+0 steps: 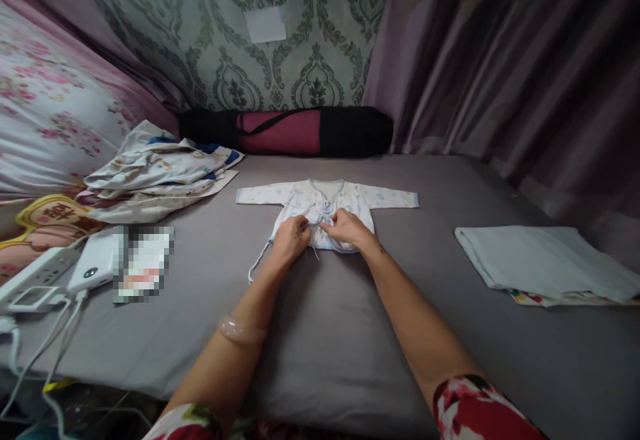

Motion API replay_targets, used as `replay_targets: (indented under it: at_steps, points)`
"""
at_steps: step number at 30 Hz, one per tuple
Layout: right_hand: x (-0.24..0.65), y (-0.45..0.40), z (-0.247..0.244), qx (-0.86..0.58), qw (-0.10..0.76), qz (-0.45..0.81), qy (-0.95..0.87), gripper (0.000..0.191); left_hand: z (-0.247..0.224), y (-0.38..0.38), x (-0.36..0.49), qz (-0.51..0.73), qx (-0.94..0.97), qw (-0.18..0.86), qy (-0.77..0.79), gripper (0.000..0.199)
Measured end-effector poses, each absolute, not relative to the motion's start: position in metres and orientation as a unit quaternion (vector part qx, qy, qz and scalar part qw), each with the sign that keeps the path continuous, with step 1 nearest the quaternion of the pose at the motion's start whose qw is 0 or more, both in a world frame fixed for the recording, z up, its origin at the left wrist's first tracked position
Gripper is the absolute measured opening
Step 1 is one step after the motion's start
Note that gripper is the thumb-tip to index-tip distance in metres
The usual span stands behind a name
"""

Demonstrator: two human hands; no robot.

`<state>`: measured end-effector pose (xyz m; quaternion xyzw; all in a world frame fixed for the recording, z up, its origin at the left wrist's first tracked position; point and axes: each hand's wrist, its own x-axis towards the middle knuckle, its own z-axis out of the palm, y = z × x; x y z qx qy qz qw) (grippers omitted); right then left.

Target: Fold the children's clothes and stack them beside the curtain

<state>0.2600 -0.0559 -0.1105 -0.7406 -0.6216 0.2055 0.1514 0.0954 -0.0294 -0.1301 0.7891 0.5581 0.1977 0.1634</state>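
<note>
White cotton with pale blue edging makes up the small shirt, which lies face up at the centre of the frame, sleeves spread to both sides. My left hand and right hand are near each other at its lower front, a narrow gap between them, the fingers of each pinching the shirt; whether they have hold of cloth or a tie, I cannot tell. One loose string trails from the shirt's left edge onto the grey sheet. Just above my left wrist sits a pale bangle. Rumpled clothes lie at the left, above a white power strip. Folded grey cloth rests at the right, and a black and maroon bag stretches across the upper middle, against the patterned wall.
</note>
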Motion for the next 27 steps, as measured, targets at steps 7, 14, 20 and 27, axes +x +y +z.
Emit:
replay_targets:
  at_steps: [7,14,20,27]
  points:
    - [0.238,-0.069,-0.101,-0.765,0.091,0.141,-0.622,0.044,-0.126,-0.021,0.087,0.289,0.697,0.267,0.599,0.022]
    - [0.271,-0.050,-0.107,-0.746,0.215,0.265,-0.572,0.015,-0.126,-0.026,0.094,0.356,0.702,0.295,0.541,0.026]
    - [0.278,-0.043,-0.107,-0.652,0.432,0.461,-0.419,0.012,-0.125,-0.033,0.103,0.310,0.775,0.269,0.480,0.025]
    - [0.276,-0.038,-0.116,-0.622,0.459,0.494,-0.397,0.005,-0.137,-0.041,0.110,0.239,0.862,0.194,0.402,0.022]
